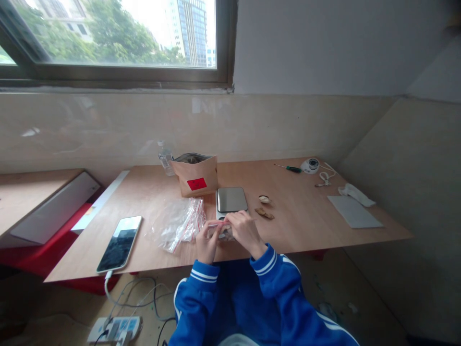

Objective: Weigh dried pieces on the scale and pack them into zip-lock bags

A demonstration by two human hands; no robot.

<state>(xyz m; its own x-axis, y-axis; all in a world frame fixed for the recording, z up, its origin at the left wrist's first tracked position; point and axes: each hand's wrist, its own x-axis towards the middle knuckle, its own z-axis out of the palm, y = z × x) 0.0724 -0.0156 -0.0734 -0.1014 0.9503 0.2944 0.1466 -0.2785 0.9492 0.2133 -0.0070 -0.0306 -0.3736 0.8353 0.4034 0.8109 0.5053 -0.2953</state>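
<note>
Between my hands is a small clear zip bag (pixel 225 235) with a red seal strip and some pale pieces in it. My left hand (pixel 207 242) pinches the strip's left part. Fingers of my right hand (pixel 245 231) close on the strip further right. Just beyond them sits a digital scale (pixel 231 199) with a bare steel plate, its front partly hidden by my hands. Left of my hands lies a pile of clear zip bags (pixel 178 223). To the right are a brown dried piece (pixel 264 213) and a pale, dark-rimmed piece (pixel 264 199).
An open kraft pouch (pixel 196 175) with a red label stands behind the scale, beside a plastic bottle (pixel 165 158). A phone (pixel 120 244) lies at left on a cable. At right are a screwdriver (pixel 293 169), a dome camera (pixel 310 166) and a white sheet (pixel 355 211).
</note>
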